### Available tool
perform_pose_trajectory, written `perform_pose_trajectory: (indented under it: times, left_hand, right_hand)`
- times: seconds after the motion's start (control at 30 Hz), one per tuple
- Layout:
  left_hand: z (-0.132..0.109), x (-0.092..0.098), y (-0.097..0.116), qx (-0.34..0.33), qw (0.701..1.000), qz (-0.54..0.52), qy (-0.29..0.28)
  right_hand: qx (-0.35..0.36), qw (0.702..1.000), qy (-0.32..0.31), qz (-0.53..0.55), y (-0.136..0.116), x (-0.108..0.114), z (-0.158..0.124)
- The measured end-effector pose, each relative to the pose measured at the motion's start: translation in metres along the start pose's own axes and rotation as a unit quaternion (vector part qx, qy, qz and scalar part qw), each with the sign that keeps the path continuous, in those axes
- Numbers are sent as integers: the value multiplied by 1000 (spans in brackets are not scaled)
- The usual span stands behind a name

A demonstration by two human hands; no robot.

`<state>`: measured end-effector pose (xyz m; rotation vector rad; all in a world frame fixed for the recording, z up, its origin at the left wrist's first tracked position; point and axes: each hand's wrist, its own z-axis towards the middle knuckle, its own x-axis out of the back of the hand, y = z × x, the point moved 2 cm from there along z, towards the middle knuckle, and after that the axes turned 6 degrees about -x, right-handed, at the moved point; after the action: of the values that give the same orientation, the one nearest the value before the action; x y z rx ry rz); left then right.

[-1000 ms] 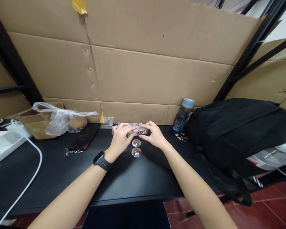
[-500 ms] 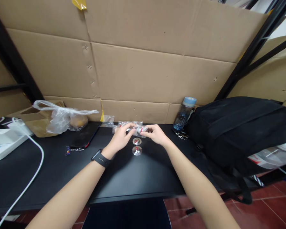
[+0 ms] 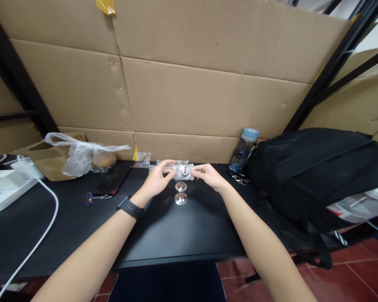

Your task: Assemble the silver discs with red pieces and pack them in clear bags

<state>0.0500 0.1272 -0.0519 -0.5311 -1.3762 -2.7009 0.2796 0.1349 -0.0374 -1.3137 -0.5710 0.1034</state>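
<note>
Between my hands a clear plastic bag (image 3: 184,172) is held up, with a silver disc with a red middle inside, like a finger cymbal. My left hand (image 3: 159,178) pinches the bag's left edge, and my right hand (image 3: 207,176) has its right edge between thumb and fingers. Two bare finger cymbals lie on the black table just below the bag, one farther (image 3: 181,186) and one nearer (image 3: 181,198), each with red at its centre. Other clear packets (image 3: 159,162) are partly hidden behind my left hand and the bag.
On the left are a power strip (image 3: 15,184) with a white cable, a tied plastic bag (image 3: 78,157) and a dark pouch (image 3: 113,180). A water bottle (image 3: 244,150) and black backpack (image 3: 318,172) stand right. A cardboard wall (image 3: 182,96) closes off the back.
My hands have drawn slightly apart, the right one moving a little to the right. The bag now shows flat and spread between them, with the disc inside plainer to see.
</note>
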Motion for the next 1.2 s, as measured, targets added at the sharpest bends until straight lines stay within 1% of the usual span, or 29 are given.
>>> perform_pose_trajectory:
  times: [0.1,0.2,0.27,0.37,0.47,0.53,0.6,0.67,0.7,0.73,0.8,0.9,0.97,1.0,1.03,1.1,1.13,1.17,1.2]
  left_hand:
    - [0,0,-1,-14,1000,-1,-7]
    - [-2,-1,0,-6,999,32,7]
    - [-3,-1,2,3,998,64,24]
    - [-3,-2,4,17,993,103,48]
    - [0,-5,3,13,990,129,58]
    - [2,-7,0,5,985,158,73]
    - [3,-9,-2,7,979,184,84]
    - [5,-10,-6,11,976,201,78]
    - [6,-9,-7,13,975,209,73]
    - [6,-6,-9,14,973,219,74]
    - [8,6,-14,19,963,252,95]
    - [8,34,-29,40,936,322,134]
    - [6,57,-43,58,915,371,144]
    - [4,67,-50,70,906,394,138]
    - [3,76,-57,86,897,413,131]
    - [0,89,-68,124,886,430,119]
    - [0,93,-71,134,887,427,114]
    - [0,93,-71,133,894,415,106]
    - [1,90,-68,114,906,396,93]
  right_hand:
    - [-10,1000,-6,14,2,2,-1]
    - [-16,999,6,35,7,1,1]
    - [-14,998,39,43,9,-2,4]
    - [-6,991,117,57,11,-8,8]
    - [-3,982,174,72,12,-14,12]
    - [-3,980,183,73,13,-16,14]
    - [-3,983,174,62,16,-17,17]
    - [-6,983,176,49,19,-14,19]
    - [-9,981,190,44,22,-10,19]
    - [-10,976,211,42,24,-5,20]
    - [-13,963,267,43,31,9,20]
    - [-29,939,339,46,45,34,17]
    - [-43,931,361,40,55,46,16]
    - [-51,930,362,35,60,49,16]
    - [-58,932,357,28,64,50,16]
    - [-67,938,341,16,70,44,18]
    - [-67,941,331,12,71,39,20]
    - [-64,945,321,10,71,31,21]
    - [-60,949,308,11,70,23,23]
